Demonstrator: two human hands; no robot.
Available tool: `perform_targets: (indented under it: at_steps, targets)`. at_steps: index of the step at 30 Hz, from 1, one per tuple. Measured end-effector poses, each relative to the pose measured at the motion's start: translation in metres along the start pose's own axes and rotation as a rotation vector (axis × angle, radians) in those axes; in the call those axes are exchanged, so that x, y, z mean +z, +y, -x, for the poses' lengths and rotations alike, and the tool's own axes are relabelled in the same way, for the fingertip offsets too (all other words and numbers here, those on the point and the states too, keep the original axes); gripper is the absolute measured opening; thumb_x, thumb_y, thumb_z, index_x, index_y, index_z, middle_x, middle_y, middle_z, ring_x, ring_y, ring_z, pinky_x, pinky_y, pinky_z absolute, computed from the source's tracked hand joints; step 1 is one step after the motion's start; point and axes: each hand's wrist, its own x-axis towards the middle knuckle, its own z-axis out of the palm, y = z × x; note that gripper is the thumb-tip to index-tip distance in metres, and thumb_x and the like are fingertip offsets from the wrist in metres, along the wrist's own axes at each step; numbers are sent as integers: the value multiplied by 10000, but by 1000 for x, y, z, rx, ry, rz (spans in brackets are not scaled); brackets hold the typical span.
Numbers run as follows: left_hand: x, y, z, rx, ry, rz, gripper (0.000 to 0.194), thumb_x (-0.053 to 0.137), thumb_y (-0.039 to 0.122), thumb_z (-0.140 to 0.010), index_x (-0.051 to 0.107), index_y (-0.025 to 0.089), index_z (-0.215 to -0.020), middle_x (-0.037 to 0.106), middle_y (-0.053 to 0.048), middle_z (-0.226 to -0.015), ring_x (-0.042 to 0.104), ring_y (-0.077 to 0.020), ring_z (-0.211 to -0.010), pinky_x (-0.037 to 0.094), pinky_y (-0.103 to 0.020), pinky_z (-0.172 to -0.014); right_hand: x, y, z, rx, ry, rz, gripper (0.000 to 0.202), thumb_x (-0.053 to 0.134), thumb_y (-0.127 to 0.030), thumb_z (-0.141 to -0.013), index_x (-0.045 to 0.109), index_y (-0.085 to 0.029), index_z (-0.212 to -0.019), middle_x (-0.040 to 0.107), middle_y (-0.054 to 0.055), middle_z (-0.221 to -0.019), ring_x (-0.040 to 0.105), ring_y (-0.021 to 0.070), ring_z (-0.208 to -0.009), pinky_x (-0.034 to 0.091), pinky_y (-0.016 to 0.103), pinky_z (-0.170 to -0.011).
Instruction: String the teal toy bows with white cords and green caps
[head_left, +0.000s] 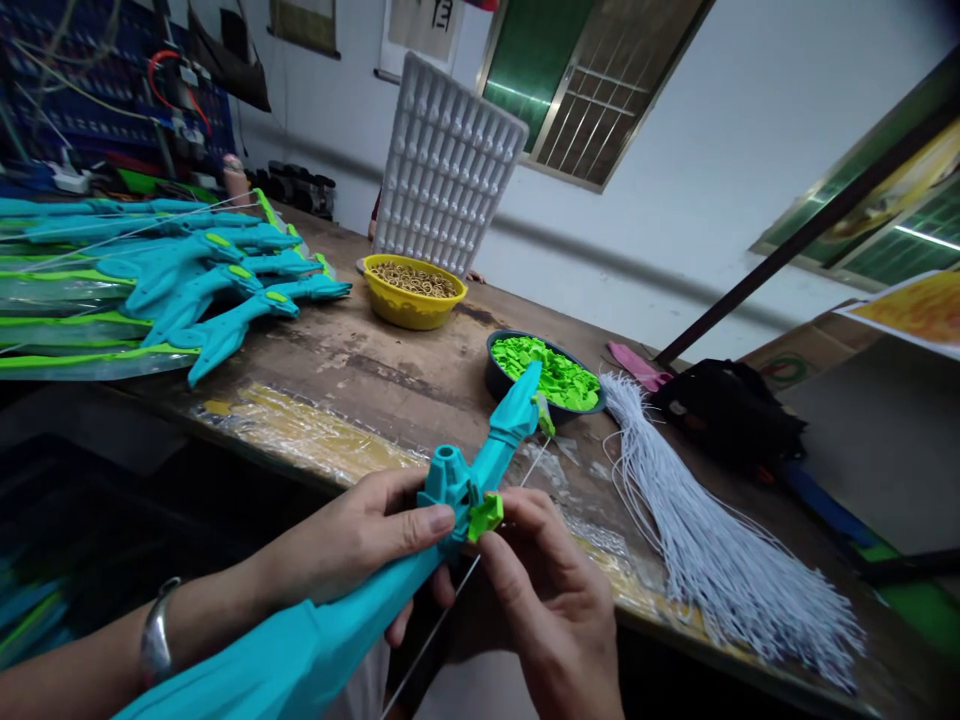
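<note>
My left hand point(375, 535) is closed around the middle of a teal plastic toy bow point(352, 610), which runs from the lower left up toward the bowls. A short hollow stub point(448, 475) stands up from the bow beside my left thumb. Between the thumb and fingers of my right hand point(551, 590) is a small bright green plastic piece point(486, 516), held against the side of the bow; whether it is seated there I cannot tell. A thin white string point(431, 635) passes under my hands from a green fitting point(545, 420) near the bow's far end.
Beyond the bow stands a dark bowl point(491, 375) of green pieces. Farther back are a yellow bowl point(409, 310) of brass-coloured rings and an upright clear moulded tray point(450, 165). Teal toy bows point(210, 290) lie piled left; a bundle of white strings point(720, 540) lies right.
</note>
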Motion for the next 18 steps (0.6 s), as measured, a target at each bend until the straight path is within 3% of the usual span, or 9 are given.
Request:
perform_targets:
  at_steps: [12,18]
  targets:
    - [9,2,5,17,57,-68,607,703,611,-810,601,174,-1219,653,-2,-681,536,-84,-370,361,-156,-343,5,-2,7,-171,28,360,181,611,-174,-942,673,-195,-1111,651,73,-1058,694,169,-879,588,233,-713]
    - [6,-1,8,12,49,-89,574,669,603,-842,589,169,-1209,669,-24,-727,551,-85,-382,372,-159,-353,10,1,6,-243,26,396,215,591,-133,-954,646,-195,-1152,621,56,-1017,674,146,-878,574,222,-738]
